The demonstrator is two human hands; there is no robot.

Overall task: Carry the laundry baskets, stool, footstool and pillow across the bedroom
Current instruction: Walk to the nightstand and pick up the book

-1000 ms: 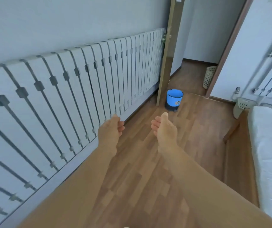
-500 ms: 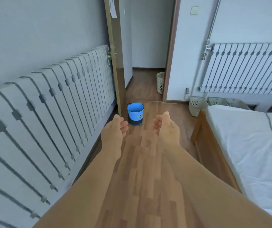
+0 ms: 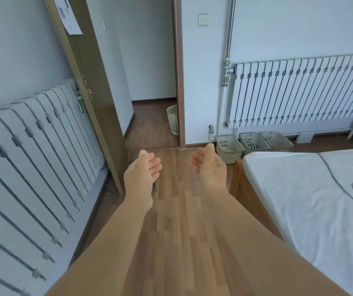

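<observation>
Head view, hands: the left hand (image 3: 142, 174) and the right hand (image 3: 210, 167) are held out side by side, apart, palms facing each other, fingers loosely curled, holding nothing.
Head view, task things: three low laundry baskets (image 3: 229, 147) stand in a row on the floor ahead and to the right of the right hand, against the wall under the far radiator (image 3: 303, 90). No stool, footstool or pillow can be made out.
Risk, judged: the nearest basket sits just beside the bed corner (image 3: 238, 165), so a lift could knock it against the wood.
Risk, judged: a blue object, almost hidden behind the left hand, lies on the floor and could be kicked.
Risk, judged: the open door (image 3: 92, 90) to the left narrows the passage.
Surface: wood-pattern laminate floor (image 3: 179, 210) beneath both hands.
Room: a long side radiator (image 3: 32, 157) left of the left hand, a bed with white sheet (image 3: 312, 199) right of the right hand, a tall mesh bin (image 3: 172, 119) beyond the doorway.
</observation>
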